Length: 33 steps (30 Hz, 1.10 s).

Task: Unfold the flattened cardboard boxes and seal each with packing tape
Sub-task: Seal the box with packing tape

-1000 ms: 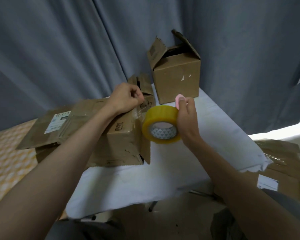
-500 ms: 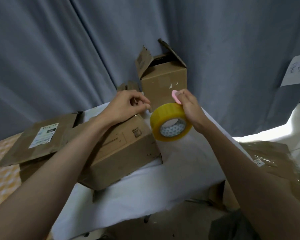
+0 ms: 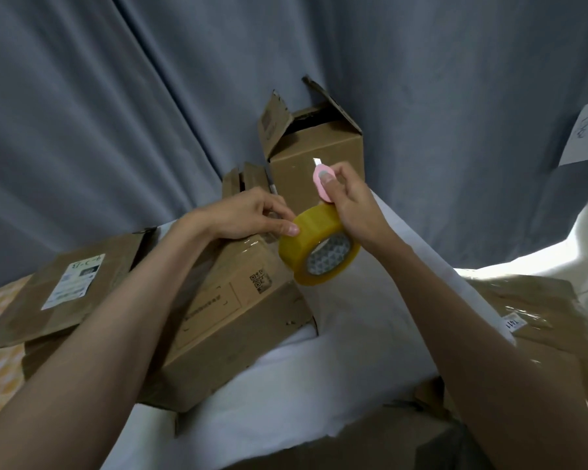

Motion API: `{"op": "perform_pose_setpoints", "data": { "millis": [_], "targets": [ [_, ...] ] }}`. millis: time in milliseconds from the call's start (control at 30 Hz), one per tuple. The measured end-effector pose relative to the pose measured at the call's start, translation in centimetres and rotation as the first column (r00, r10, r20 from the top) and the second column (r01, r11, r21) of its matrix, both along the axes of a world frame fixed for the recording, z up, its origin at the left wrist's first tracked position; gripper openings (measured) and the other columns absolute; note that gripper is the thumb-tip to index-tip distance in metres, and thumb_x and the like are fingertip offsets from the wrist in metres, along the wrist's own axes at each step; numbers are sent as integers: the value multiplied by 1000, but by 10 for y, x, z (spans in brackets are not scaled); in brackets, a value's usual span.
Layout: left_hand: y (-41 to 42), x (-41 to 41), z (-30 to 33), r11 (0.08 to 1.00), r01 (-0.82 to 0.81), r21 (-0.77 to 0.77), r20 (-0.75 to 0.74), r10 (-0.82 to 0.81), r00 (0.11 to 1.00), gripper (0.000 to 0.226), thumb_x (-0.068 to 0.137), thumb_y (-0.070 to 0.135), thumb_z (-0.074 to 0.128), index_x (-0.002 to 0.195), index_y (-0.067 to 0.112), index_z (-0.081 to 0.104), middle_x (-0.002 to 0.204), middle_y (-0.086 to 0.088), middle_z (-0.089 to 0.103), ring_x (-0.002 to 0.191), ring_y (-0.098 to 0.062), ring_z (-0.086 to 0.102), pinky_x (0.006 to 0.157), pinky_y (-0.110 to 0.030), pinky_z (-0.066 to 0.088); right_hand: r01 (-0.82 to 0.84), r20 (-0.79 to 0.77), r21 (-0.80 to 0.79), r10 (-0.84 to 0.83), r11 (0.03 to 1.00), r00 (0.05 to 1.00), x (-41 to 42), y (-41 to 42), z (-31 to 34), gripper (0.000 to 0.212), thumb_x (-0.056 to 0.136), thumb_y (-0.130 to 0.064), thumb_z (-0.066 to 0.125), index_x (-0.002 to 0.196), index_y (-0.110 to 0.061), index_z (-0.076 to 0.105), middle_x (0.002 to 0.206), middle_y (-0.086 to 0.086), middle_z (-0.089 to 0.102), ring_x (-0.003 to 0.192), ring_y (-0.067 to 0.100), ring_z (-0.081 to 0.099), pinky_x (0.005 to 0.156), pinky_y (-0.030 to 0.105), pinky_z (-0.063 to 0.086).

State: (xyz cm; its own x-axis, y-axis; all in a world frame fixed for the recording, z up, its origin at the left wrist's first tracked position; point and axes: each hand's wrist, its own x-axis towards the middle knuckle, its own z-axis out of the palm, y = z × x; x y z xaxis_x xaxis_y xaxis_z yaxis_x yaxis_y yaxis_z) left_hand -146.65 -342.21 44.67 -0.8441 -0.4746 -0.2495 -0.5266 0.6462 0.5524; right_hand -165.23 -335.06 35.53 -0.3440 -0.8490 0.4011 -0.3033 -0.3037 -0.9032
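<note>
Your right hand (image 3: 355, 206) grips the yellow tape roll (image 3: 318, 247) and pinches a pink cutter (image 3: 323, 183) above it. Your left hand (image 3: 252, 215), fingers curled, pinches the tape end at the roll's rim, resting on the brown box (image 3: 231, 310) beneath it.

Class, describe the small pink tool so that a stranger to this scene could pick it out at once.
Start at the upright cardboard box with raised flaps, standing against the grey curtain. In front of it the right hand holds a yellow tape roll. The pink cutter sticks up from that hand: the only pink thing, with a short blade on top.
</note>
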Motion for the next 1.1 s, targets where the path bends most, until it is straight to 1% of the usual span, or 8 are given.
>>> {"op": "perform_pose_setpoints", "data": {
  "millis": [100, 233, 333, 467, 700, 833, 1000, 1100],
  "targets": [
    [-3, 0, -1, 999, 19, 27, 8, -20, 1000, 25, 86, 38, 63, 103, 21, 73, 105, 8, 65, 96, -3, 64, 83, -17, 49, 37, -10, -8, -37, 999, 999, 4, 4, 4, 25, 104, -35, 44, 107, -11, 52, 95, 9, 65, 89, 21, 65, 81, 44, 55],
    [-5, 3, -7, 998, -43, 49, -122, 49, 991, 27, 87, 34, 63, 105, 17, 73, 101, 9, 68, 97, -5, 66, 86, -19, 51, 244, 25, -187, -243, 952, 970, 7, 27, 23, 20, 103, -27, 51, 101, -9, 57, 89, 5, 64, 79, 16, 62, 67, 36, 52],
    [-4, 1, -10, 997, -76, 26, -158, 79, 984, 23, 92, 26, 63, 109, 13, 73, 101, 6, 68, 93, -1, 65, 81, -15, 49, 137, -61, -210, -153, 968, 986, 14, 60, 28, 12, 97, -24, 59, 99, -13, 63, 82, 3, 64, 72, 19, 62, 62, 37, 52],
    [-4, 2, -12, 997, -75, -31, -169, 68, 983, 19, 94, 25, 61, 106, 17, 74, 99, 7, 70, 94, -2, 65, 81, -12, 47, -82, -328, -10, 74, 997, 942, 30, 84, 29, 15, 93, -34, 64, 95, -20, 68, 77, -1, 65, 71, 12, 61, 62, 28, 51],
    [-2, 2, -12, 995, -83, -61, -199, 70, 978, 38, 85, 40, 63, 108, 13, 76, 99, 9, 72, 97, -6, 66, 88, -20, 49, -30, -384, -32, 15, 999, 923, 42, 74, 25, 12, 91, -25, 68, 87, -14, 71, 67, -4, 60, 59, 6, 53, 56, 13, 40],
    [-3, 3, -13, 995, -95, -41, -187, 86, 979, 36, 83, 43, 64, 106, 18, 75, 103, 8, 72, 99, -5, 66, 91, -22, 48, -97, -519, 275, 233, 956, 823, 43, 68, 26, 20, 92, -24, 62, 79, -12, 72, 70, 10, 63, 67, 22, 57, 63, 37, 51],
    [-3, 3, -13, 995, -99, -18, -170, 95, 981, 34, 82, 44, 63, 106, 24, 73, 105, 11, 71, 99, 0, 66, 86, -15, 48, -115, -482, 513, 396, 851, 782, 6, 84, 33, 14, 88, -29, 70, 87, -16, 77, 68, -1, 65, 53, 2, 56, 55, 20, 47],
    [-3, 2, -13, 994, -107, -18, -166, 103, 981, 33, 81, 45, 64, 106, 26, 73, 105, 10, 71, 98, 1, 66, 84, -13, 48, 2, -517, 613, 399, 790, 757, -19, 81, 22, 13, 86, -31, 73, 90, -20, 77, 80, -2, 68, 68, 4, 58, 62, 20, 45]
  ]
}}
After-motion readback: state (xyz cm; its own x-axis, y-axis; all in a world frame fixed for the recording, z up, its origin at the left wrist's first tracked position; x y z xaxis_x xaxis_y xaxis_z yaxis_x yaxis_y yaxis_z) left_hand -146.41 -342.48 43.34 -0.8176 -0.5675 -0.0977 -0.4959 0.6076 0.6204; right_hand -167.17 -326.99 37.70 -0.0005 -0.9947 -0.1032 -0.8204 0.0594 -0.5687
